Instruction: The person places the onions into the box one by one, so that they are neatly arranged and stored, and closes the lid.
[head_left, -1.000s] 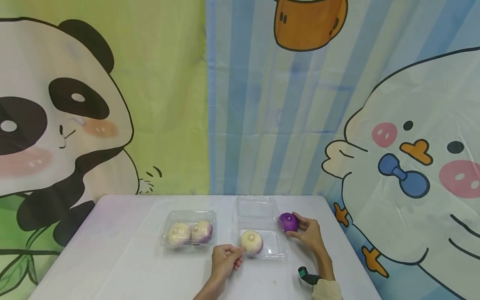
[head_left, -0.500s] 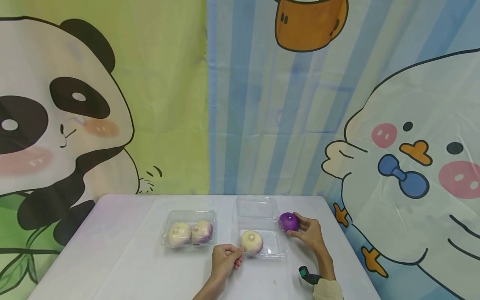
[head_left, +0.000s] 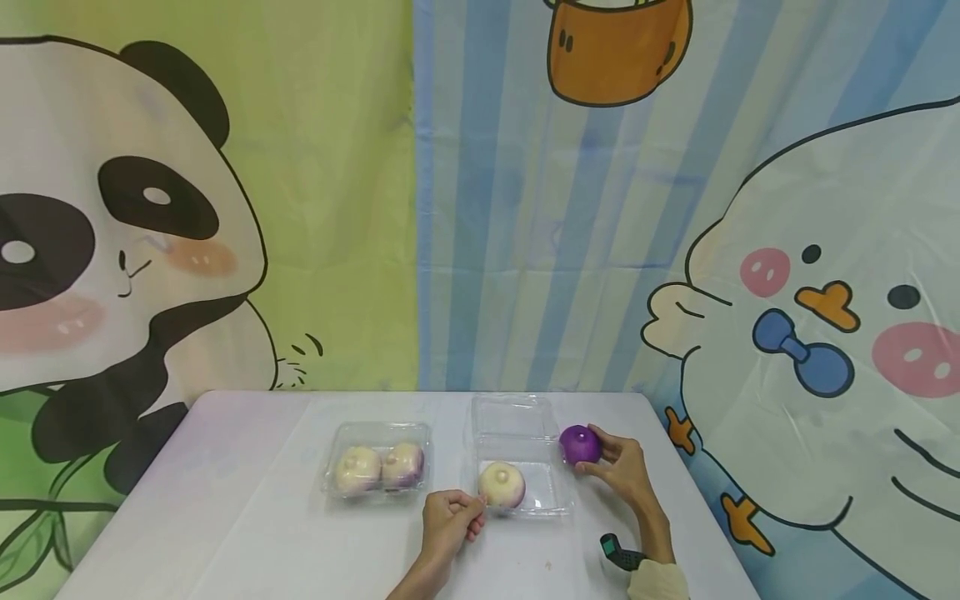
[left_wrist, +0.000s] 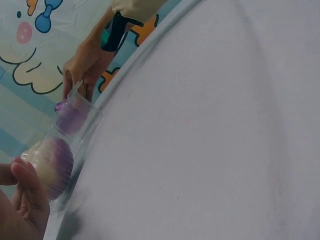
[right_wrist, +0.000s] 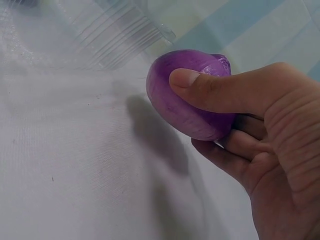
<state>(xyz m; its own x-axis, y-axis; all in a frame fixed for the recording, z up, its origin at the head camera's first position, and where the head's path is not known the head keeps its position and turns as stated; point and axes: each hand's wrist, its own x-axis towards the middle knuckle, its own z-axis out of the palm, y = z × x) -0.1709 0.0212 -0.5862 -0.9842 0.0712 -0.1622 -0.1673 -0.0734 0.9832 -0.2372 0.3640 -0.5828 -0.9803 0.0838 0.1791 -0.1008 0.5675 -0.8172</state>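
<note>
My right hand (head_left: pixel 628 477) holds a purple onion (head_left: pixel 580 445) just off the right side of an open clear plastic clamshell box (head_left: pixel 542 493). In the right wrist view the thumb lies across the purple onion (right_wrist: pixel 164 97), fingers curled beneath, and its shadow falls on the tabletop. A pale onion (head_left: pixel 501 485) with a purple base sits in the left half of the box, whose lid (head_left: pixel 513 415) is folded back. My left hand (head_left: pixel 450 523) pinches the box's front left corner between thumb and forefinger. The left wrist view shows those fingertips right beside the pale onion (left_wrist: pixel 54 170).
To the left stands a shut clear box (head_left: pixel 375 430) with two pale onions (head_left: pixel 358 471) inside. A dark wrist device (head_left: pixel 621 557) is strapped at the right wrist. The white table (head_left: pixel 247 517) ends at a cartoon-printed curtain (head_left: pixel 360 250) behind.
The right hand has drifted very slightly right with the purple onion. The left hand keeps its place at the box corner, and the boxes stay put.
</note>
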